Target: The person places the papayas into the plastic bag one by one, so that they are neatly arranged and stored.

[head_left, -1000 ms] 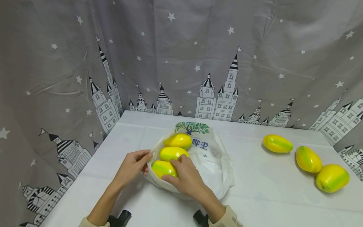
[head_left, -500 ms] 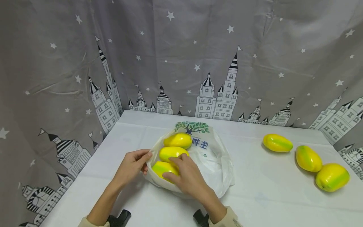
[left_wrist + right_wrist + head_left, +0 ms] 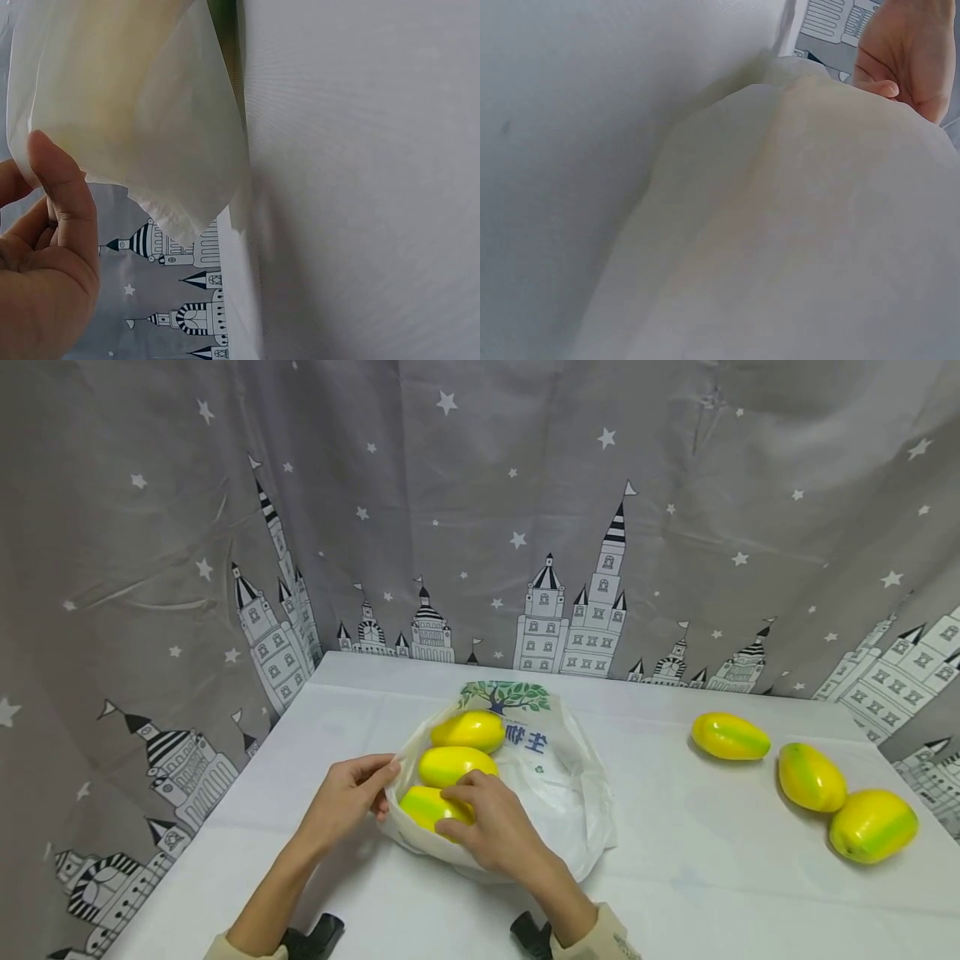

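A white plastic bag (image 3: 551, 810) with a printed green tree lies mouth-up on the table, and three glossy yellow-green mangoes sit along its left side. My left hand (image 3: 347, 797) pinches the bag's left rim between thumb and fingers; the left wrist view shows thumb and fingertips on the thin film (image 3: 150, 112). My right hand (image 3: 498, 827) reaches inside, thumb and fingers round the nearest mango (image 3: 427, 806). Behind that one lie the middle mango (image 3: 453, 764) and the far mango (image 3: 471, 731). In the right wrist view the bag wall (image 3: 817, 225) hides the right hand.
Toward the right of the white table (image 3: 675, 860), three more mangoes lie loose: a left one (image 3: 729, 737), a middle one (image 3: 812, 778) and a right one (image 3: 873, 827). A grey curtain (image 3: 465, 485) with castles and stars stands behind and at the left.
The right thumb and fingers have shifted slightly on the nearest mango, which shows a little more of itself between them. My left hand keeps its pinch on the rim.
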Demonstrator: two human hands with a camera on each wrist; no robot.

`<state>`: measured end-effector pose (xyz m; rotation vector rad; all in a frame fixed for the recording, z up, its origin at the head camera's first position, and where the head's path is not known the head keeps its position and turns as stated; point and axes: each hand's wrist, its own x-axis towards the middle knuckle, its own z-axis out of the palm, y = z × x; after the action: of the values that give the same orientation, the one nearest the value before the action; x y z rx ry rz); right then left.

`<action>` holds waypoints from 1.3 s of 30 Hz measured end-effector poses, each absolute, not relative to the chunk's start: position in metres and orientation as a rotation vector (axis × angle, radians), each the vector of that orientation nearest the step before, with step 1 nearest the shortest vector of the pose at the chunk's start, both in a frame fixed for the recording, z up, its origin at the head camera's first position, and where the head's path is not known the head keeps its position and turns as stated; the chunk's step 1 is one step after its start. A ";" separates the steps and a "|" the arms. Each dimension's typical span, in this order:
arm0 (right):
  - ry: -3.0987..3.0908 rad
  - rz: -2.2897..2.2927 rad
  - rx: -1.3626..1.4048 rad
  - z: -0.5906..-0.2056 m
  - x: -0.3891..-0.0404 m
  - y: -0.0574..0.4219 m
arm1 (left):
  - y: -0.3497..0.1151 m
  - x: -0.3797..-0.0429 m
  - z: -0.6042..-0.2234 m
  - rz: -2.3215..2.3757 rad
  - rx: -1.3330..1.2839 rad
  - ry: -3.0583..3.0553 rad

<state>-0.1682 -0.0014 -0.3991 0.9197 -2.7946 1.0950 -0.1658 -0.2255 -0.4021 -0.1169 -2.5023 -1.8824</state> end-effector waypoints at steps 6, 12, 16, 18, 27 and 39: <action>-2.794 1.084 0.936 -0.399 -0.168 -0.002 | -0.227 -0.165 -0.403 -1.877 -0.115 -2.504; -2.778 1.068 0.961 -0.399 -0.168 -0.001 | -0.227 -0.165 -0.403 -1.882 -0.110 -2.499; -2.781 1.059 0.968 -0.399 -0.167 0.000 | -0.228 -0.165 -0.403 -1.887 -0.117 -2.499; -2.784 1.055 0.970 -0.398 -0.167 0.000 | -0.228 -0.165 -0.402 -1.891 -0.123 -2.500; -2.667 1.201 0.986 -0.383 -0.173 0.026 | -0.226 -0.166 -0.402 -1.886 -0.122 -2.506; -2.563 1.325 0.744 -0.354 -0.183 0.098 | -0.226 -0.165 -0.403 -1.863 -0.117 -2.510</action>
<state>-0.1828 0.0985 -0.3537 0.7439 -2.5625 1.3246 -0.1655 -0.2256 -0.4029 -0.1166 -2.5102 -1.8629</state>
